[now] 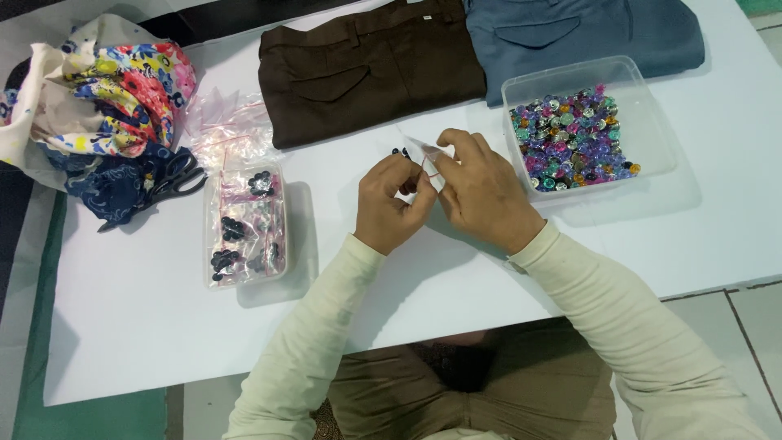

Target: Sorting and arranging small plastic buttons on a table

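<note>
A small clear bag (432, 159) is pinched between left hand (389, 204) and right hand (482, 191) above the worktop (456, 277); both grips closed on it, dark buttons (401, 151) beside

Bare table (138, 326) lies open near the edge — tubs (244, 224) (588, 122) flank left and right, trousers (366, 69) behind.
</note>
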